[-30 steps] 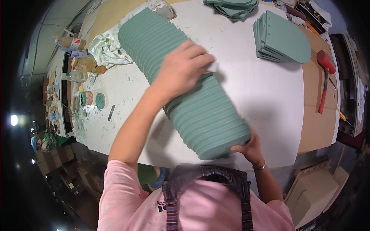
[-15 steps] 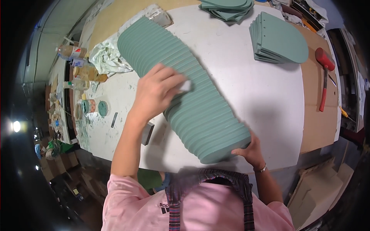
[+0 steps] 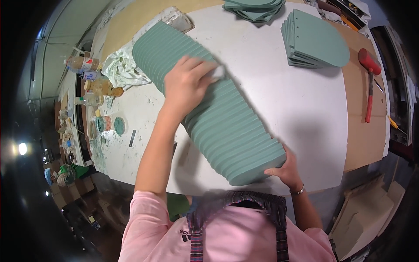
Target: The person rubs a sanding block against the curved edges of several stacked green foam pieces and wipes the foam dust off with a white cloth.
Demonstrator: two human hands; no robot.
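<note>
A long row of green, round-ended panels [image 3: 238,135], packed face to face on edge, lies slantwise across the white worktable [image 3: 305,105]. Closed around a small pale block [image 3: 218,73], my left hand [image 3: 187,85] is over the upper edges of the row, past its middle; motion blurs the fingers, and the block's exact kind is unclear. My right hand [image 3: 288,170] grips the end panel nearest me, thumb on its outer face and the other fingers mostly hidden behind the row's right side.
Stacked green panels [image 3: 321,41] lie at the far right, with another stack [image 3: 255,9] at the back. A red mallet [image 3: 370,65] rests on brown board. At left are a crumpled cloth [image 3: 124,70], bottles [image 3: 87,64], an open jar of green paste [image 3: 119,125] and a dark strip [image 3: 132,138].
My left hand has moved farther away and slightly right along the panel edges with the pale block. My right hand keeps its grip on the near end.
</note>
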